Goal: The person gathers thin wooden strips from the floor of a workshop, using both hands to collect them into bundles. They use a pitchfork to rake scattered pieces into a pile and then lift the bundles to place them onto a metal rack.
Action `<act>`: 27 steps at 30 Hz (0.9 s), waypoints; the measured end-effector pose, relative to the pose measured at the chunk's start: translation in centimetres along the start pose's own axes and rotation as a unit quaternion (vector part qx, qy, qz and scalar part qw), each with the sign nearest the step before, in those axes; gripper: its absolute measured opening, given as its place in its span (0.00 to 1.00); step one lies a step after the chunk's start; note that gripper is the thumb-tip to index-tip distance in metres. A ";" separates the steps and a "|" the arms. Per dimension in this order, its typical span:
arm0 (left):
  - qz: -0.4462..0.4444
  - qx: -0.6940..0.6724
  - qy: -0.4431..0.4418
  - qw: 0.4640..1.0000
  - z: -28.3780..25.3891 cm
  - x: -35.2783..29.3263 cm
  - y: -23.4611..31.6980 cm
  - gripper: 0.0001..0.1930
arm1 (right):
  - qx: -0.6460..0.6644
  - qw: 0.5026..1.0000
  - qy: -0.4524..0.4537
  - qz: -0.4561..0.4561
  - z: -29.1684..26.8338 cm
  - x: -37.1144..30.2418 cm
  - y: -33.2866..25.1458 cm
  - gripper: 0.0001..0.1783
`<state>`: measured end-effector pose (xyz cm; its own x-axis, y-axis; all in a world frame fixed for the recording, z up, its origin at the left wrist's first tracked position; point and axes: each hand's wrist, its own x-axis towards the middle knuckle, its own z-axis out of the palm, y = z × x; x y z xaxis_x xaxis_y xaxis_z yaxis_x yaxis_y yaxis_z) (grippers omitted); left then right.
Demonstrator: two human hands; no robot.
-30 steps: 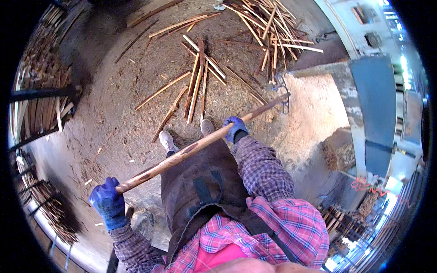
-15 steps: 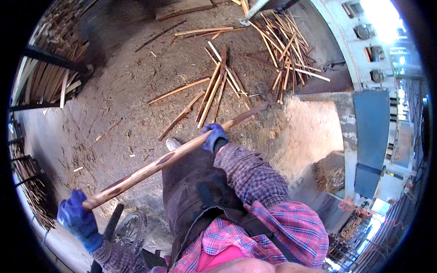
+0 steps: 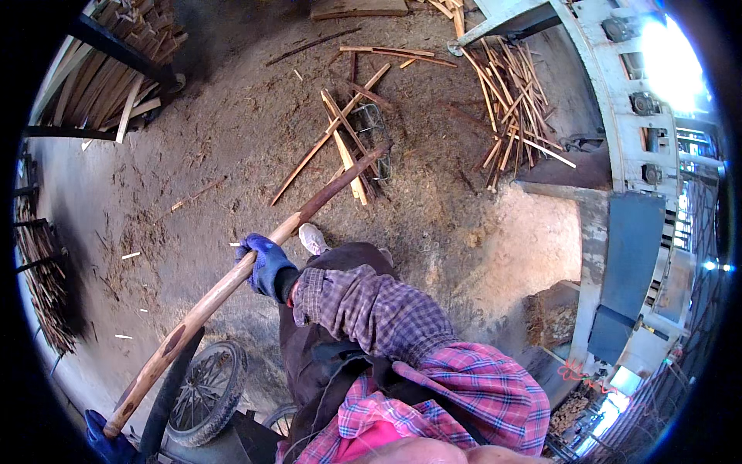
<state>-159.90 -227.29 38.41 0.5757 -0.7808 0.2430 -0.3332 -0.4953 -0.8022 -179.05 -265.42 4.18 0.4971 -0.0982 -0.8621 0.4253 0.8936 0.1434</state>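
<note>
A long wooden pole [image 3: 205, 305], pale and peeled with dark bark patches, runs slantwise from the lower left toward the middle. My right hand [image 3: 267, 267], in a blue-purple glove, is closed around its middle. At the near end, by the lower left rim, my gloved left hand [image 3: 108, 441] grips the pole and is partly cut off by the picture's edge. The pole's dark far end reaches over a few loose wood strips [image 3: 340, 143] on the floor. Among those strips lies a thin metal frame [image 3: 369, 127].
A spoked wheel [image 3: 205, 394] stands beside my left forearm. A heap of thin wood strips [image 3: 514, 108] lies at the far right, beside a pale metal machine [image 3: 618, 139] with a blue panel [image 3: 630, 255]. Stacked boards [image 3: 100, 89] fill a rack at the far left.
Both hands have moved left and nearer, carrying the pole with them. My view has shifted, the loose strips lie differently, and more of the metal frame and wheel shows.
</note>
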 end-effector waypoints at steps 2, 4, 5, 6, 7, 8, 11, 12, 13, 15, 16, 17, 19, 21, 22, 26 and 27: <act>-0.065 -0.328 -0.062 0.940 1.9 -1.8 -0.8 0.12 | -0.033 0.998 -0.045 -0.015 -2.3 1.7 -1.4 0.09; -0.116 -0.482 -0.063 0.866 3.5 -2.4 1.6 0.15 | -0.044 0.997 -0.046 -0.042 -3.9 2.2 -2.6 0.09; -0.134 -0.485 -0.033 0.864 3.4 -2.2 4.2 0.11 | -0.060 0.995 -0.036 -0.066 -4.4 1.5 -3.9 0.08; -0.069 -0.328 -0.035 0.941 0.1 0.7 8.1 0.09 | -0.072 0.993 -0.024 -0.095 -5.0 0.7 -6.0 0.08; -0.204 -0.500 -0.071 0.839 1.7 -0.8 9.0 0.06 | -0.088 0.992 -0.033 -0.087 -5.3 -0.1 -7.5 0.08; -0.324 -0.651 -0.101 0.680 3.9 -2.2 10.4 0.04 | -0.105 0.990 -0.038 -0.088 -6.2 -0.5 -9.7 0.08; -0.014 -0.324 -0.017 0.946 -4.1 3.9 20.7 0.02 | -0.108 0.990 0.033 -0.084 -10.9 -0.3 -17.8 0.10; -0.005 -0.318 0.005 0.948 -5.8 4.8 23.0 0.03 | -0.134 0.986 0.037 -0.094 -11.9 -1.0 -20.4 0.11; 0.046 -0.304 -0.085 0.948 -8.0 6.2 24.7 0.07 | -0.160 0.981 0.042 -0.104 -12.9 -1.5 -22.9 0.12; 0.068 -0.329 -0.060 0.940 -12.1 9.0 28.8 0.08 | -0.135 0.980 0.055 -0.135 -16.1 -1.8 -28.5 0.12; 0.083 -0.344 -0.045 0.934 -14.2 10.6 31.2 0.08 | -0.083 0.983 0.061 -0.155 -18.4 -1.4 -31.7 0.12; 0.077 -0.319 -0.039 0.944 -16.4 11.7 32.3 0.08 | -0.144 0.975 0.101 -0.132 -15.8 -5.4 -33.1 0.09; 0.081 -0.321 0.043 0.943 -20.2 14.1 34.4 0.08 | -0.086 0.989 0.058 -0.102 -18.2 -5.5 -37.1 0.08; 0.085 -0.277 0.053 0.956 -26.1 17.4 35.2 0.05 | -0.092 0.992 0.029 -0.079 -17.9 -8.3 -39.4 0.07; 0.122 -0.278 0.025 0.952 -28.2 19.0 35.2 0.05 | -0.198 0.980 -0.010 -0.020 -19.1 -9.3 -41.5 0.08; 0.109 -0.256 -0.020 0.960 -32.8 22.2 34.7 0.09 | 0.064 0.997 -0.013 -0.029 -18.3 -11.3 -44.8 0.09; 0.053 -0.345 0.029 0.937 -32.6 22.3 34.3 0.08 | 0.071 0.997 -0.015 -0.029 -17.6 -12.6 -46.1 0.08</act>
<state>-182.88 -274.08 34.09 0.4773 -0.8486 0.2282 -0.8004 -0.5270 -0.2857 -218.25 -297.66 -0.12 0.4903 -0.1628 -0.8562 0.5563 0.8147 0.1636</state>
